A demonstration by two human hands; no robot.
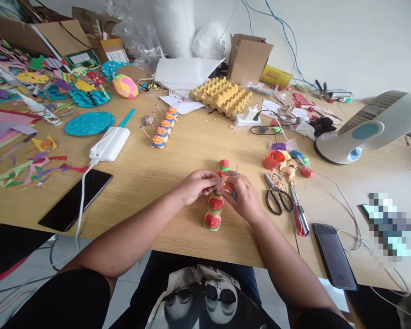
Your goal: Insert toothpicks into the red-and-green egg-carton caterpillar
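A strip of egg-carton cups (213,221), red with green bands and small faces, lies lengthwise on the table in front of me. Over its middle, my left hand (198,186) pinches something small and orange-pink between thumb and fingertips; its kind is unclear. My right hand (244,194) is closed close beside it, with a thin blue stick (236,170) poking up from its curled fingers. Both hands' fingertips meet and hide the strip's middle cups. Farther back stands a second egg-carton strip (162,131), orange and blue, with pins stuck along its side.
Scissors (277,194), a red-handled cutter (300,214) and a red round container (274,159) lie to the right, near several clay lumps. A white fan (359,132) stands beyond. Phones (334,256), a white power bank (110,144), paper scraps and a yellow egg tray (222,97) surround the work.
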